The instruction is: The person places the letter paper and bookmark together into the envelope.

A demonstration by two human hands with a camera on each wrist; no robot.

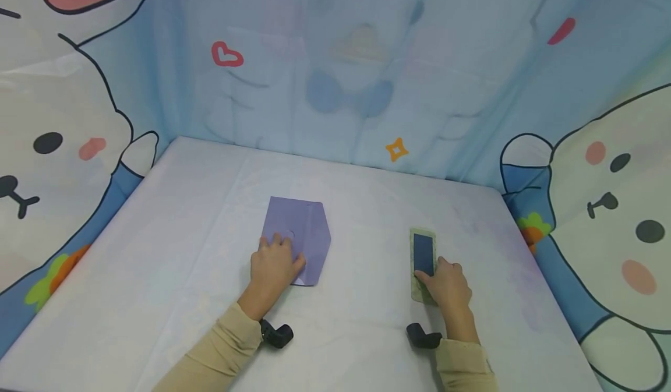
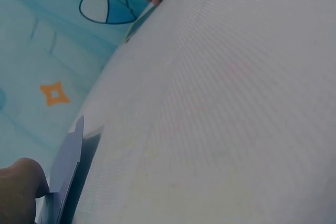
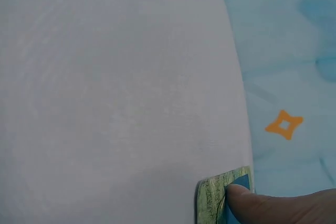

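A purple paper envelope [image 1: 314,229] lies at the middle of the white table, with a crease down its right part and a small round notch near the fingertips. My left hand [image 1: 272,267] rests on its lower left part, fingers spread and thumb on the paper. In the left wrist view the thumb [image 2: 23,182] touches the envelope [image 2: 68,156], whose edge stands a little off the table. On the right lies a narrow green-patterned card [image 1: 423,252] with a dark blue panel. My right hand [image 1: 452,284] holds its right edge, thumb [image 3: 247,200] on top; the other fingertips are partly hidden.
The white table [image 1: 362,334] ends at a blue curtain [image 1: 351,77] printed with cartoon animals, which also hangs along both sides. A black wrist camera [image 1: 276,335] sits at the left cuff and another black camera [image 1: 423,336] at the right cuff.
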